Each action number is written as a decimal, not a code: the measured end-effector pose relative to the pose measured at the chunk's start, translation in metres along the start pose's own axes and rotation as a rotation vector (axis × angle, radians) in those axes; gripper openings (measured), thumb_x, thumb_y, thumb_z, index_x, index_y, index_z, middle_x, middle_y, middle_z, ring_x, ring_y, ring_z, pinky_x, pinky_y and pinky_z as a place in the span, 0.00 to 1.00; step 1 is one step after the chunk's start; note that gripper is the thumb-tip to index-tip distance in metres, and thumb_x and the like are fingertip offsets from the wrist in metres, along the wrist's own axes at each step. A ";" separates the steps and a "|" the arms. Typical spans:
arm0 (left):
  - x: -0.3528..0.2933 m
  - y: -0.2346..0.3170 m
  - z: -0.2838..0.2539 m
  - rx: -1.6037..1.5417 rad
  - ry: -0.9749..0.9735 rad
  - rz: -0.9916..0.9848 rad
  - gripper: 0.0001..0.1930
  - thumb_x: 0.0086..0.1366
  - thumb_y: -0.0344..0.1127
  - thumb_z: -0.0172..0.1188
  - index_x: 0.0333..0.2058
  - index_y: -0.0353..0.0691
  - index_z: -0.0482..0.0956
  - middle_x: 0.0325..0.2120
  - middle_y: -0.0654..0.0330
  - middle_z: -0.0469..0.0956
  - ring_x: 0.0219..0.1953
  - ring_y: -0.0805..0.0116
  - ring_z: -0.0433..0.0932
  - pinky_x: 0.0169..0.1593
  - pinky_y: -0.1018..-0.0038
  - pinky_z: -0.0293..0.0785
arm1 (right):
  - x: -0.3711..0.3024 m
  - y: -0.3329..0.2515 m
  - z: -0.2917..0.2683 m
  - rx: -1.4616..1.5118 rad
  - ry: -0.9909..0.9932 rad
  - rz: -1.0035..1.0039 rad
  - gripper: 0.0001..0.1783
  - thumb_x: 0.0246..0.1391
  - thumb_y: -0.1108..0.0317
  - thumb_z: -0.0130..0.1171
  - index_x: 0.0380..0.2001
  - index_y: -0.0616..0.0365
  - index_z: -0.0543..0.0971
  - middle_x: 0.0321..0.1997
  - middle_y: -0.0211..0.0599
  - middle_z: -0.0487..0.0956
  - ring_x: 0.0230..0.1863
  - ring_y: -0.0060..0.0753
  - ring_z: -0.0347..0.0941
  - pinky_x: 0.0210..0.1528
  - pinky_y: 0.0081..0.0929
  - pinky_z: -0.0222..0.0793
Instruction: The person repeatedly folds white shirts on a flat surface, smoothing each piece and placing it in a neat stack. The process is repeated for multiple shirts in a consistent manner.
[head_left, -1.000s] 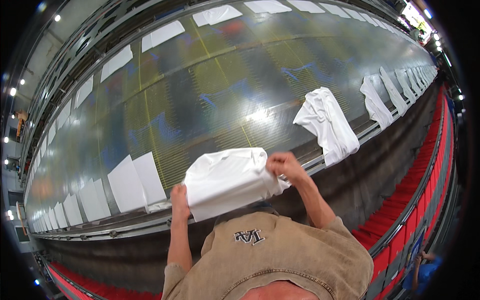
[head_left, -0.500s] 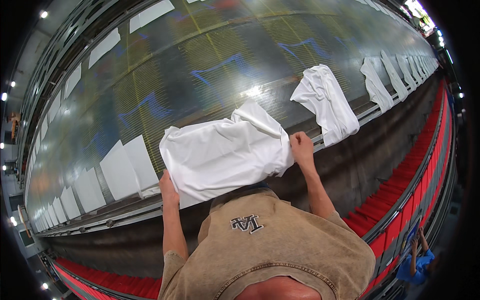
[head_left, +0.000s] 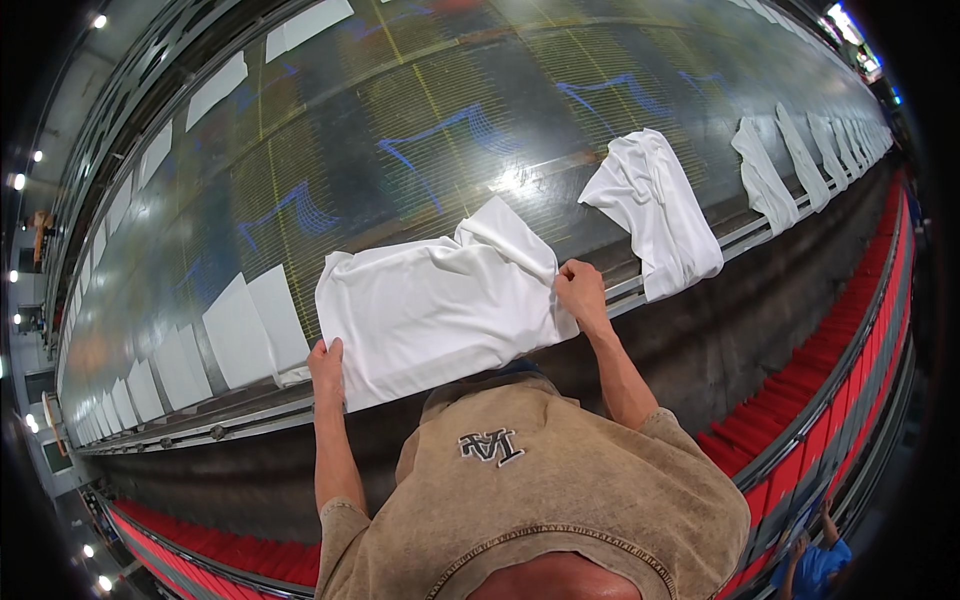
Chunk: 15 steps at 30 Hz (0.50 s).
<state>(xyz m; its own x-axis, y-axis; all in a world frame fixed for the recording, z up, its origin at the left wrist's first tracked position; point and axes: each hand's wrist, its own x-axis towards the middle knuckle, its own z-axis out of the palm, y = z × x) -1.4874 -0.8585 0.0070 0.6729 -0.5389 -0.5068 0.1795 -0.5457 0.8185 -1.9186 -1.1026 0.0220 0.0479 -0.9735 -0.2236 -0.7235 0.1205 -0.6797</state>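
A white cloth (head_left: 430, 315), wrinkled and partly doubled over at its far right corner, lies across the near edge of the long dark printing table (head_left: 400, 170). My left hand (head_left: 326, 370) is closed on its near left edge. At its right edge, my right hand (head_left: 582, 290) pinches the fabric between thumb and fingers. The cloth stretches between both hands, its near side close to my body. To the right, a second crumpled white cloth (head_left: 660, 220) hangs partly over the table's rail.
Flat white pieces (head_left: 240, 330) line the near edge at left. More bunched white cloths (head_left: 768, 178) run along the right. Yellow gridlines and blue marks cover the tabletop. Behind me stands a rack with red fabric (head_left: 780, 400); a person in blue (head_left: 820, 565) is at lower right.
My right hand has moved slightly left along the cloth's edge, and my left hand a little left. The cloth looks smoother and flatter near me.
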 end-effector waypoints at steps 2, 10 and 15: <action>-0.002 0.004 0.001 0.031 0.015 -0.007 0.13 0.67 0.33 0.61 0.45 0.30 0.81 0.36 0.61 0.83 0.36 0.75 0.79 0.43 0.74 0.74 | 0.007 0.003 -0.007 0.222 -0.024 0.019 0.08 0.52 0.67 0.62 0.26 0.61 0.80 0.26 0.34 0.78 0.24 0.34 0.71 0.31 0.33 0.69; -0.019 0.034 0.006 -0.223 -0.038 0.017 0.13 0.72 0.33 0.58 0.48 0.29 0.79 0.41 0.57 0.83 0.41 0.71 0.80 0.48 0.72 0.76 | -0.004 -0.027 -0.045 0.798 -0.308 0.323 0.05 0.58 0.69 0.61 0.31 0.59 0.78 0.24 0.22 0.72 0.23 0.15 0.64 0.26 0.19 0.59; -0.041 0.062 -0.018 -0.436 -0.047 0.096 0.14 0.74 0.37 0.57 0.49 0.31 0.77 0.43 0.56 0.82 0.44 0.67 0.81 0.51 0.69 0.78 | -0.040 -0.048 -0.064 0.850 -0.236 0.233 0.06 0.60 0.67 0.63 0.33 0.57 0.78 0.25 0.19 0.72 0.24 0.11 0.61 0.27 0.16 0.55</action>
<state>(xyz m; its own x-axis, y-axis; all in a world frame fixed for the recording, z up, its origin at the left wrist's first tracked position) -1.4911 -0.8591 0.0832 0.6700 -0.6077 -0.4263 0.4101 -0.1757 0.8949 -1.9297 -1.0817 0.1084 0.1717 -0.8528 -0.4933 0.0141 0.5028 -0.8643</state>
